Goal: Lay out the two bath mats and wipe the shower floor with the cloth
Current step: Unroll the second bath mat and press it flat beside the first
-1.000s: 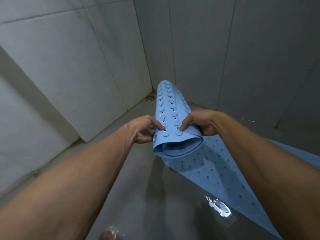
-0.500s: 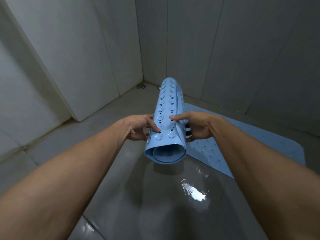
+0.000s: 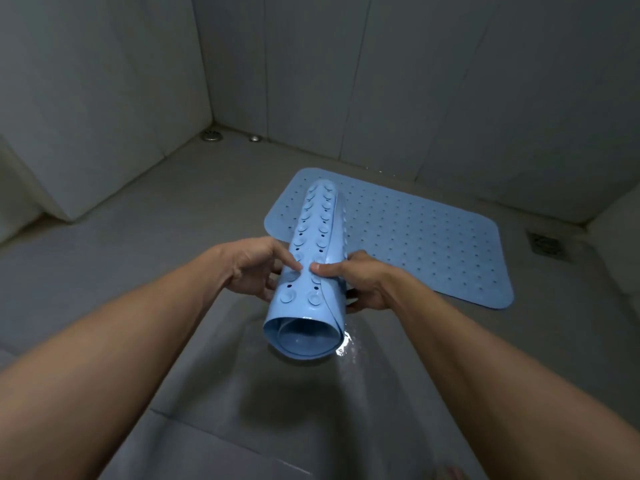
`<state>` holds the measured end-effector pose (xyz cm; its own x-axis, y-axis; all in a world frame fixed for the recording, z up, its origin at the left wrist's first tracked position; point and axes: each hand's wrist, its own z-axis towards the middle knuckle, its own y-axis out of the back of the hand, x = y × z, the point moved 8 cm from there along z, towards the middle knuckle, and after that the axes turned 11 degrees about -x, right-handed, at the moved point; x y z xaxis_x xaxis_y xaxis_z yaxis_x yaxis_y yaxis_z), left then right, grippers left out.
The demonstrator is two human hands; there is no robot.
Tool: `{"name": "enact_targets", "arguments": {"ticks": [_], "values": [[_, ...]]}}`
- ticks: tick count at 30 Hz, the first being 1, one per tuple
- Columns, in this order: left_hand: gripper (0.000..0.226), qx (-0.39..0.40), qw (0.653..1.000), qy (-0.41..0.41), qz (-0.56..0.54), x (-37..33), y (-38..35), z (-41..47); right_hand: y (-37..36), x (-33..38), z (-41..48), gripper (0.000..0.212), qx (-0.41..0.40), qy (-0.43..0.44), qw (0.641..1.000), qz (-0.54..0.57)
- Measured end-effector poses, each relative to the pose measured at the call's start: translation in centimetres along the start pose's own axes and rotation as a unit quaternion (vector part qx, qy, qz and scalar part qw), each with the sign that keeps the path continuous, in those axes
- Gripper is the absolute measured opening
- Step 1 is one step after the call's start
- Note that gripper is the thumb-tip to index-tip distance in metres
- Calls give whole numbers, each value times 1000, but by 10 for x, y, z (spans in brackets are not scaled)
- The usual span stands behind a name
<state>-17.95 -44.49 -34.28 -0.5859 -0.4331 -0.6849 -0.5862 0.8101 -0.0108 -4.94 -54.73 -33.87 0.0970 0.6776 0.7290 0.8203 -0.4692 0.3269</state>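
Above the wet shower floor I hold the rolled bath mat in the air, my left hand and right hand closed on its sides, suction cups facing up. Its far end hides part of the flat bath mat lying by the wall. Most of my fingers vanish behind the roll. Two drains sit in the far corner, dim.

Grey tiled walls, wet grey floor, corner drain, dim light
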Motion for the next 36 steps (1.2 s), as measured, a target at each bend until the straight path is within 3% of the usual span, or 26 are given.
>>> {"name": "enact_targets", "arguments": {"ticks": [2,4,9,23,26,31,36], "values": [[29,-5,999,24,24,10,-5,0,-3,-13,-14,57,9,-13,1000,5],[32,-8,999,35,34,22,-8,2,-8,-30,-26,48,13,-29,999,8],[37,9,996,45,71,51,-11,8,-14,-73,-31,84,-36,-42,998,15],[41,50,968,83,230,80,-11,19,-41,-114,-49,83,-39,-74,996,-20],[43,40,962,101,250,88,-12,21,-41,-127,-39,97,-41,-88,995,-35],[49,-13,973,102,207,91,-8,28,-41,-126,-29,147,-18,-71,992,-100],[60,-61,951,92,287,83,-29,11,-41,-115,-23,170,-13,-48,990,-131]]}}
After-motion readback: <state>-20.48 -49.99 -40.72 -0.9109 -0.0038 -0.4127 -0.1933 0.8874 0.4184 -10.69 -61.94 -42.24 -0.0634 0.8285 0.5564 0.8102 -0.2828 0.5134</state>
